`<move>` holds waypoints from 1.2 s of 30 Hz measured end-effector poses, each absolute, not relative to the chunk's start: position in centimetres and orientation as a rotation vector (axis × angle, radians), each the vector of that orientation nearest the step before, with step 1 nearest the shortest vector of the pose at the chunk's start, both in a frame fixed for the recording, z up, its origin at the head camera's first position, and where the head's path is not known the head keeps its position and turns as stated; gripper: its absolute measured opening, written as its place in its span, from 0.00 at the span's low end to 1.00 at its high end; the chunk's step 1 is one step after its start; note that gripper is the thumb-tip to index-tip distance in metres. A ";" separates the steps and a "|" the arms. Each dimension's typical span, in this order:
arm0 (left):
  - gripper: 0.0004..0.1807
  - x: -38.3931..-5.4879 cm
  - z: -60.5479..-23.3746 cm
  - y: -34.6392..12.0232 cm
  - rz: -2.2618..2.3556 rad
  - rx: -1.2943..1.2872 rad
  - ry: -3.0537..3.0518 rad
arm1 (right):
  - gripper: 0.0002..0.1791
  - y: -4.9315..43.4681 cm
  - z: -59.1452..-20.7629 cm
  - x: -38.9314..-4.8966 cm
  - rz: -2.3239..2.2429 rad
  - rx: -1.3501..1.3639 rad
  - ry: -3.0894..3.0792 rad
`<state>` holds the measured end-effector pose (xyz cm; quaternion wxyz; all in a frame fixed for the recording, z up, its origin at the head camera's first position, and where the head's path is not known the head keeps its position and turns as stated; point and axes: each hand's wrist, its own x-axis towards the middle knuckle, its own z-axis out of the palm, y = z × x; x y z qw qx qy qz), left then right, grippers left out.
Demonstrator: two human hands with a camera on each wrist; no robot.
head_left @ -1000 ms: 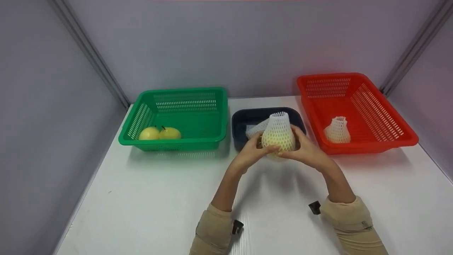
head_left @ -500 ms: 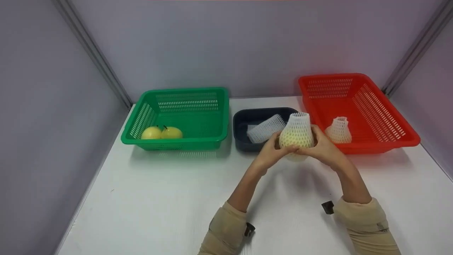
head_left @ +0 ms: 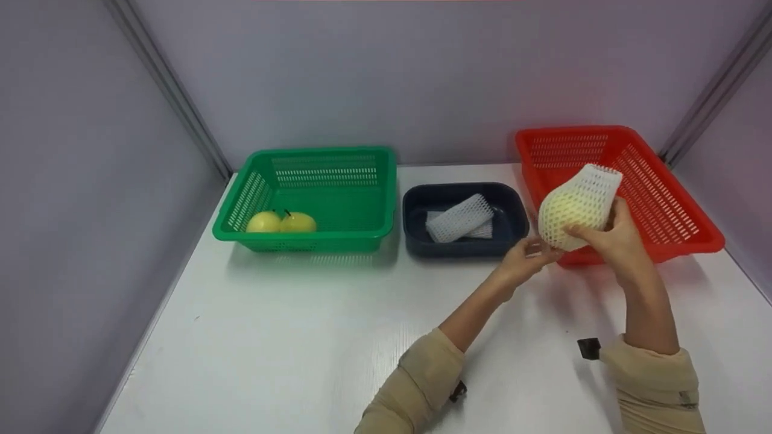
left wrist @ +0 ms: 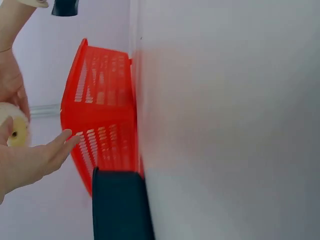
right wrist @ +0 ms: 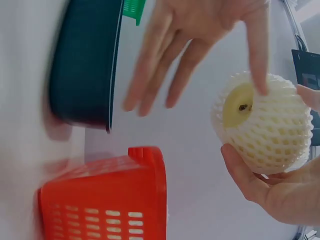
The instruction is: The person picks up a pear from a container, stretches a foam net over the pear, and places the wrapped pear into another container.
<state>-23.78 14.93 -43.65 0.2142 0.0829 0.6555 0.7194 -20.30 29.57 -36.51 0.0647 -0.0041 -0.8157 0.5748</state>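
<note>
My right hand holds a round yellow fruit in a white foam net sleeve, tilted, over the near left corner of the red basket. The sleeve's open neck points up and right. Its yellow underside with a dark spot shows through the lower opening in the right wrist view, where the thumb and fingers grip around the foam net. My left hand is just below and left of the fruit, fingers extended and spread; its thumb overlaps the fruit in the right wrist view.
A dark blue tray in the middle holds flattened white foam nets. To the left, a green basket contains two yellow fruits with stems. Walls stand behind and at both sides of the white table.
Both hands have moved right from the tray toward the red basket. The left hand has let go, while the right carries the netted fruit, now tilted. The netted fruit inside the red basket is hidden.
</note>
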 end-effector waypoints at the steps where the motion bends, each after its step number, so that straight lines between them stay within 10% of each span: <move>1: 0.26 -23.8 -43.8 15.5 2.003 0.206 1.807 | 0.41 29.8 -36.5 -20.2 1.753 -0.007 -2.428; 18: 0.16 -25.2 -44.9 21.5 2.107 -0.080 1.860 | 0.36 31.8 -36.4 -19.8 1.953 0.049 -2.042; 36: 0.23 -25.6 -44.1 22.9 2.278 -0.278 1.775 | 0.51 39.3 -36.7 -25.9 1.432 -0.536 -2.411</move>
